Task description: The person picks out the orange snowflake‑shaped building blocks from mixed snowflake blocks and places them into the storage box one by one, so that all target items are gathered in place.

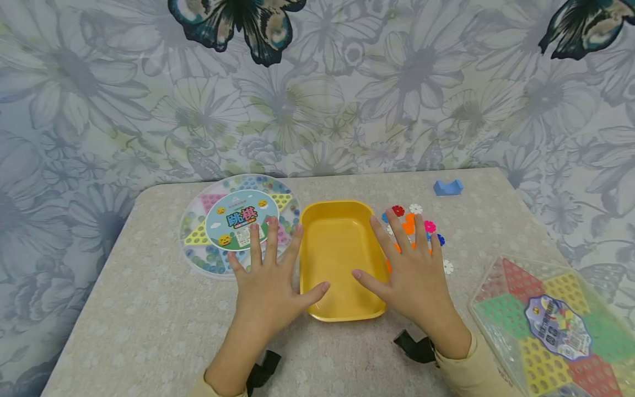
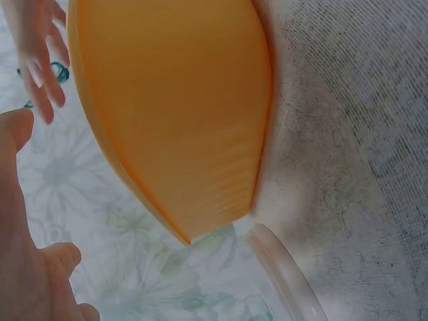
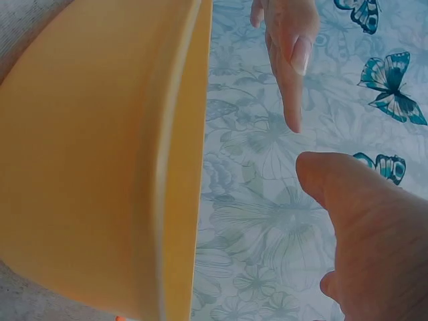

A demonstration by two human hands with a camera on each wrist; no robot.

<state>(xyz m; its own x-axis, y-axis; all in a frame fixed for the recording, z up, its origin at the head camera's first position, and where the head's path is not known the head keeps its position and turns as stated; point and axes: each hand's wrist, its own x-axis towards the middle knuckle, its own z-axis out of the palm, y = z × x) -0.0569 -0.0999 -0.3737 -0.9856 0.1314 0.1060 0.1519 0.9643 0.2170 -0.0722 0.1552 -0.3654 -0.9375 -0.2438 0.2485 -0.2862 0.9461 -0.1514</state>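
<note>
Between my two hands a yellow plastic tray (image 1: 342,259) stands on the table, and its bottom shows bare. My left hand (image 1: 270,289) hovers palm down with fingers spread, its thumb over the tray's left rim. On the other side my right hand (image 1: 412,278) is spread likewise, the thumb over the tray's right part. Neither hand holds anything. In the left wrist view the tray's side wall (image 2: 174,107) stands below the fingers. Small flower-shaped pieces (image 1: 398,210) in red, orange, white, pink and blue lie beyond my right fingers, partly hidden by them.
A round clear game box (image 1: 243,212) with coloured triangles and marbles lies at the back left, behind my left fingers. At the right edge lies a clear box (image 1: 558,328) with a coloured dimpled board. A blue notched block (image 1: 448,188) sits at the back right, before the flowered wall.
</note>
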